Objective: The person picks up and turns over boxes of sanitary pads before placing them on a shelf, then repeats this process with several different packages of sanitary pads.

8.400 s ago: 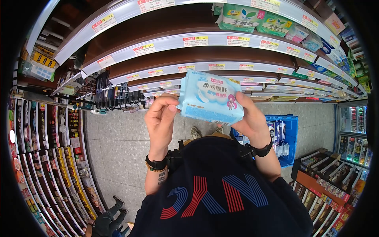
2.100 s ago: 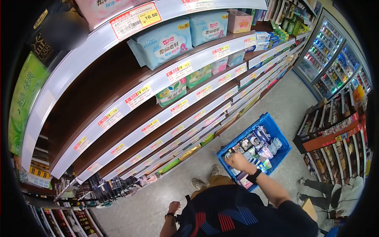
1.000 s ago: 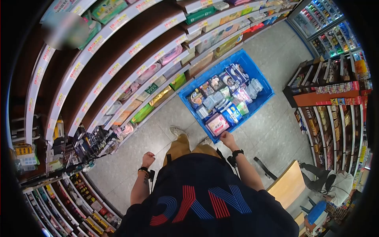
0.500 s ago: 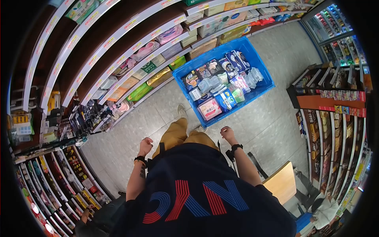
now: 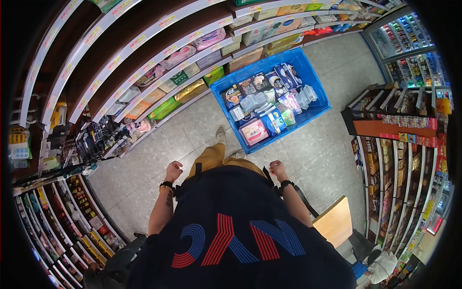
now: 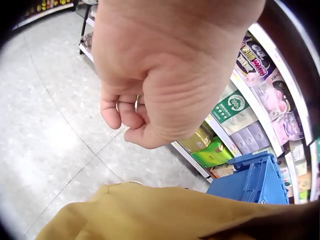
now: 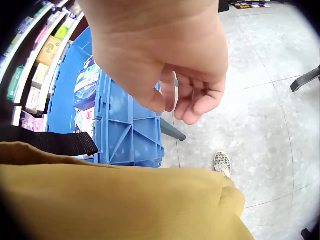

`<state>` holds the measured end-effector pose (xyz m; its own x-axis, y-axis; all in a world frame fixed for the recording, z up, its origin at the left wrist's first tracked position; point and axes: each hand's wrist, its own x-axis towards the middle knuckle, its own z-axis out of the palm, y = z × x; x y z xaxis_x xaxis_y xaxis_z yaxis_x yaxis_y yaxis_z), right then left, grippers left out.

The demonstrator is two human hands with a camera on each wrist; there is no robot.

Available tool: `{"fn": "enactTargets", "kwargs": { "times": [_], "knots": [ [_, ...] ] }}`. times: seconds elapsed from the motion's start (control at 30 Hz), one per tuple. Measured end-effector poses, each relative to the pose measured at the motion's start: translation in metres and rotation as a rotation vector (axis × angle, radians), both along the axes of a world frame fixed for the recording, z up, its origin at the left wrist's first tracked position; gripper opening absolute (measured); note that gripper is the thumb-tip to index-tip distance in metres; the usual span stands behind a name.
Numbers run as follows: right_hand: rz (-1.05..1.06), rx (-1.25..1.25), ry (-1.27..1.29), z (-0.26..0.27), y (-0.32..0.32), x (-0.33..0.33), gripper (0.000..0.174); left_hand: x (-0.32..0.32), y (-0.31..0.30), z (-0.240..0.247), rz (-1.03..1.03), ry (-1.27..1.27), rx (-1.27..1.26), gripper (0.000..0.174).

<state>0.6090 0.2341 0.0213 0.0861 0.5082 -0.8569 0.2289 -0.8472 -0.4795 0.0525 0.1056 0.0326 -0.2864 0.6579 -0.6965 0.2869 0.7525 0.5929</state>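
My left hand hangs beside my left thigh, its fingers loosely curled around nothing. In the left wrist view the same hand shows an empty palm above the tiled floor. On the other side my right hand hangs loose too, just short of the near corner of a blue crate. The right wrist view shows that hand with relaxed, bent fingers and nothing in them. Inside the crate lie several packs, among them a pink pack and a blue-and-white pack.
Long shelves with price strips and packaged goods curve along the far side. A snack rack stands at the right, with a drinks fridge behind it. A wooden board is at the lower right, near another person.
Earlier both hands held a light-blue pack before the shelves; later similar packs stood on a shelf. The right hand then left the crate's edge, and both hands now hang at the sides.
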Motion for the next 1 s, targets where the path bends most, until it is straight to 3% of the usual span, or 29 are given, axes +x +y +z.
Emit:
{"fn": "enactTargets", "kwargs": {
  "times": [0.3, 0.7, 1.0],
  "knots": [
    [-0.069, 0.021, -0.010, 0.010, 0.014, 0.006, 0.013, 0.006, 0.044, -0.003, -0.009, 0.023, 0.010, 0.024],
    [-0.093, 0.057, 0.007, 0.020, 0.031, -0.006, 0.013, -0.006, 0.050, -0.015, 0.074, -0.059, -0.071, 0.026],
    [-0.109, 0.049, -0.022, 0.010, 0.022, 0.005, 0.014, -0.001, 0.066, -0.011, 0.110, -0.144, -0.045, 0.012]
  ]
}}
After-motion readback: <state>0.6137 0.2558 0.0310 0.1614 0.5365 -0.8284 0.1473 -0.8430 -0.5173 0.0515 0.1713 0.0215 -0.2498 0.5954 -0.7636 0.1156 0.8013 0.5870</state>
